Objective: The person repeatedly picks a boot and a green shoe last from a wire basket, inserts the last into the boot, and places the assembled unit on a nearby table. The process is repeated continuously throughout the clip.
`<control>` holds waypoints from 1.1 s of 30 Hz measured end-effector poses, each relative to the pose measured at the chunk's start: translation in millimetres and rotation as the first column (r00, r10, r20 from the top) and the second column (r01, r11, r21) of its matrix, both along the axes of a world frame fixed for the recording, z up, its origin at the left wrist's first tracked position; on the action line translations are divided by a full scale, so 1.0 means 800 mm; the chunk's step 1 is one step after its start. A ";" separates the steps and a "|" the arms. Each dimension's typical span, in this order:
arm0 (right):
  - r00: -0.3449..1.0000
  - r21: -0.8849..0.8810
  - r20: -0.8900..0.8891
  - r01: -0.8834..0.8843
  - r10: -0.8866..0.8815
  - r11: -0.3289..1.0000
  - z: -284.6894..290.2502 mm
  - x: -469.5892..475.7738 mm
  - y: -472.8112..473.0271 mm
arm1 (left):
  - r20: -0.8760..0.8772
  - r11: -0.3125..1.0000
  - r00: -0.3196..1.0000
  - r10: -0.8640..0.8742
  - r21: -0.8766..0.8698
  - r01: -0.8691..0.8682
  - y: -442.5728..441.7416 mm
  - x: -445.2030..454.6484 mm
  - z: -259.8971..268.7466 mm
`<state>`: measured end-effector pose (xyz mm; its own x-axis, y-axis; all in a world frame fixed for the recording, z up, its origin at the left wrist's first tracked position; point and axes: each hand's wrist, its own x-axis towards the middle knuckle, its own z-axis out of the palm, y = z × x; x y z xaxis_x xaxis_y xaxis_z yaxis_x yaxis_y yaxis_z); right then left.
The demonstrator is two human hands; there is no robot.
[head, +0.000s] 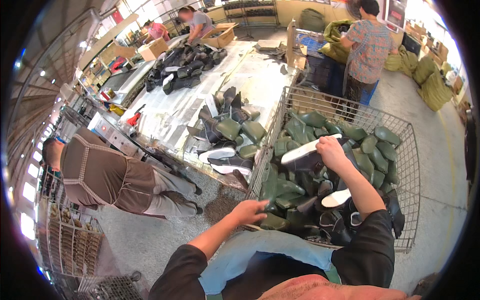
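My right hand (330, 150) grips a dark shoe with a white sole (303, 153) above a wire mesh basket (411, 165). My left hand (252, 213) is at the basket's near left corner, fingers spread, with nothing in it. Many green plastic shoe lasts (288, 187) fill the basket. Among them lie dark shoes, one with its white sole (336, 198) facing up, below my right hand. Left of the basket, a table holds a pile of dark shoe uppers and green lasts (228, 129), with white-soled shoes (217, 153) at its near edge.
A long worktable (168, 112) stretches away and carries another heap of dark shoes (183, 65). A person in a brown apron (105, 172) stands at the left. Another person (369, 48) stands beyond the basket near green sacks (435, 86). Two people work at the far end.
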<state>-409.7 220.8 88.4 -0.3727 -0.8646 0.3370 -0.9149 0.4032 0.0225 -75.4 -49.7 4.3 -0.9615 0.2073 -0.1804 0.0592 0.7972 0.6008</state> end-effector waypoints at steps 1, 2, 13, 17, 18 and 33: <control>0.996 0.068 -0.006 -0.084 0.085 0.994 0.034 0.029 -0.001 | -0.012 0.977 0.996 0.089 0.194 -0.085 0.001 -0.002 0.008; 0.987 0.105 0.015 -0.161 0.160 0.981 0.066 0.060 -0.007 | -0.028 0.897 0.971 0.238 0.389 -0.209 0.006 -0.005 0.017; 0.955 -0.469 0.191 -0.114 0.227 0.876 0.147 0.227 -0.055 | 0.389 -0.106 0.916 -0.103 0.911 -0.399 0.050 -0.004 0.145; 0.198 -0.248 0.960 0.275 0.197 0.929 0.107 0.268 -0.028 | 0.332 -0.350 0.897 -0.291 0.836 -0.423 0.025 0.012 0.122; 0.228 -0.408 0.905 0.231 0.359 0.883 0.095 0.292 -0.029 | 0.344 -0.373 0.870 -0.354 0.801 -0.469 0.023 0.015 0.114; 0.555 0.022 0.813 0.273 -0.177 0.962 -0.144 0.201 0.090 | 0.522 0.221 0.784 0.337 0.765 -0.604 0.034 -0.018 0.028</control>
